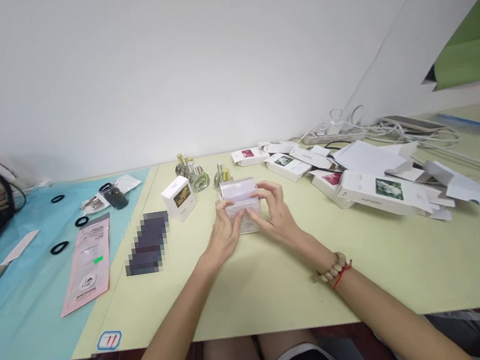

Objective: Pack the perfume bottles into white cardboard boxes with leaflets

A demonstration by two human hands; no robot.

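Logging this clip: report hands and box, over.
Left hand and right hand both gripping small white box. Perfume bottles close behind it. Printed box to its left.

Both hands held a small white carton (240,205) over the pale green table (283,293); the left hand (224,234) gripped its near left side, the right hand (276,210) its right end with fingers (263,189) curled over the open top flap; perfume bottles (194,173) stood just behind; a closed white box (179,198) sat to the left; flattened cartons (369,182) lay piled at right.
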